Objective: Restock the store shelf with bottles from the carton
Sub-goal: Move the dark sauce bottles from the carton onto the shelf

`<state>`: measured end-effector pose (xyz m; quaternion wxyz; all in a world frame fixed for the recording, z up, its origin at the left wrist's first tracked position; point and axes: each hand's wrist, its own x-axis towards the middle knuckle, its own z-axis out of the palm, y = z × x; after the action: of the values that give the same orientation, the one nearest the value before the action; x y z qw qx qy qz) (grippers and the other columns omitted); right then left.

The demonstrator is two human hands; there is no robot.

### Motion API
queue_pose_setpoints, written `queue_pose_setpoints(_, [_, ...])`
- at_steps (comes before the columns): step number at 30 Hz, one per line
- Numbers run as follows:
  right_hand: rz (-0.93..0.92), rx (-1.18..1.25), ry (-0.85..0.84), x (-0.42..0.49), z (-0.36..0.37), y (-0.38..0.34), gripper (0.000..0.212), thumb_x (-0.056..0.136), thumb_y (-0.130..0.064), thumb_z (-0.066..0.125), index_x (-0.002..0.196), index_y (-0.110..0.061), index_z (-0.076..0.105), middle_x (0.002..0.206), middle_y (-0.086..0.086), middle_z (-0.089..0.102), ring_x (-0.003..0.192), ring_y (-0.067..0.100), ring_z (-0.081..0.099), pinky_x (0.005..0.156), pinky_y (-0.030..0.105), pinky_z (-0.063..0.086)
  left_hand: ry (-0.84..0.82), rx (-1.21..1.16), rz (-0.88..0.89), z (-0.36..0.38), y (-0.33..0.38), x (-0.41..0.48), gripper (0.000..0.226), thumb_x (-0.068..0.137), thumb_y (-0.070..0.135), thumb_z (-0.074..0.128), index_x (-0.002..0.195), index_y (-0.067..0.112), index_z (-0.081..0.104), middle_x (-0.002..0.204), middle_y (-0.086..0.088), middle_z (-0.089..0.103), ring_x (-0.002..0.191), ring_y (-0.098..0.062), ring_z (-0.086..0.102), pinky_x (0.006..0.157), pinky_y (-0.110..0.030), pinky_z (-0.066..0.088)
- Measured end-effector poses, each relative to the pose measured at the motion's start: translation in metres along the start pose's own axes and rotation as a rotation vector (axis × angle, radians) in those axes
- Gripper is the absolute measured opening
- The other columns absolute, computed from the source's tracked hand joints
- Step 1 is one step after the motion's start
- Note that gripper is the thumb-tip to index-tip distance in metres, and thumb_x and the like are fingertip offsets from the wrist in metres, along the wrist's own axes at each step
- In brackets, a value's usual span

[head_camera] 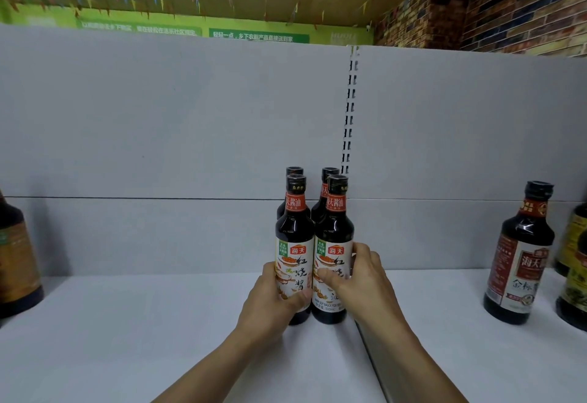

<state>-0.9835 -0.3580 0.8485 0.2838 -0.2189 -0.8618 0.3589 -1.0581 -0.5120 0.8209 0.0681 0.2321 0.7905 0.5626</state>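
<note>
White store shelf point(127, 323) — four dark glass soy-sauce bottles standing upright, two rows. Left hand point(273, 301): fingers curled round front-left white-labelled bottle point(293, 243). Right hand point(359, 278): fingers curled round front-right white-labelled bottle point(333, 237) — the two bottles touching.

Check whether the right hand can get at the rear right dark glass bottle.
Probably not directly: the right hand grips the front right white-labelled dark sauce bottle, which stands before the rear right dark glass bottle; only its neck and cap show.
</note>
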Motion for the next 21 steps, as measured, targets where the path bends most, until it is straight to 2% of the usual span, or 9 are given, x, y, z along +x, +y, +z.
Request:
queue_pose_setpoints(10, [-0.019, 0.043, -0.018, -0.005, -0.002, 0.000, 0.067, 0.086, -0.044, 0.077, 0.140, -0.025, 0.042, 0.133, 0.000, 0.055, 0.123, 0.023, 0.059, 0.100, 0.047, 0.053, 0.004, -0.021, 0.007, 0.002, 0.004, -0.005, 0.054, 0.089, 0.031, 0.077, 0.131, 0.034, 0.044, 0.127, 0.015, 0.066, 0.112, -0.007, 0.067, 0.098, -0.034, 0.057])
queue_pose_setpoints(13, [-0.036, 0.054, 0.008, -0.010, -0.003, 0.000, 0.071, 0.087, -0.044, 0.076, 0.142, -0.021, 0.038, 0.139, 0.003, 0.048, 0.126, 0.024, 0.057, 0.100, 0.044, 0.053, -0.022, -0.044, 0.009, 0.002, 0.009, -0.009, 0.056, 0.090, 0.026, 0.077, 0.134, 0.032, 0.042, 0.121, 0.018, 0.065, 0.106, -0.001, 0.066, 0.075, -0.015, 0.056])
queue_pose_setpoints(14, [-0.050, 0.043, 0.031, -0.012, -0.005, -0.001, 0.071, 0.087, -0.043, 0.076, 0.142, -0.019, 0.037, 0.140, 0.003, 0.045, 0.127, 0.024, 0.055, 0.099, 0.041, 0.053, -0.019, -0.056, 0.008, 0.002, 0.010, -0.011, 0.057, 0.089, 0.024, 0.078, 0.134, 0.031, 0.043, 0.120, 0.017, 0.065, 0.104, 0.000, 0.066, 0.071, -0.013, 0.055])
queue_pose_setpoints(18, [-0.116, 0.030, 0.094, -0.018, -0.013, -0.008, 0.056, 0.091, -0.038, 0.073, 0.129, -0.018, 0.038, 0.132, 0.000, 0.044, 0.123, 0.022, 0.056, 0.092, 0.039, 0.054, 0.070, -0.035, -0.004, 0.004, 0.017, -0.021, 0.061, 0.088, 0.026, 0.079, 0.137, 0.027, 0.042, 0.129, 0.007, 0.060, 0.096, 0.004, 0.063, 0.073, -0.011, 0.051])
queue_pose_setpoints(19, [-0.126, 0.052, 0.089, -0.020, -0.015, -0.009, 0.051, 0.092, -0.038, 0.071, 0.126, -0.020, 0.037, 0.128, -0.002, 0.043, 0.121, 0.021, 0.058, 0.092, 0.039, 0.055, 0.101, 0.000, -0.019, 0.004, 0.019, -0.026, 0.069, 0.089, 0.030, 0.078, 0.145, 0.026, 0.037, 0.134, 0.004, 0.054, 0.100, 0.000, 0.061, 0.079, -0.014, 0.049])
queue_pose_setpoints(21, [-0.146, 0.092, 0.072, -0.026, -0.018, -0.011, 0.041, 0.094, -0.037, 0.068, 0.118, -0.026, 0.036, 0.122, -0.007, 0.044, 0.115, 0.019, 0.061, 0.089, 0.039, 0.056, 0.168, 0.054, -0.055, 0.006, 0.022, -0.034, 0.082, 0.091, 0.037, 0.074, 0.155, 0.027, 0.025, 0.148, -0.002, 0.041, 0.120, -0.015, 0.055, 0.091, -0.024, 0.044])
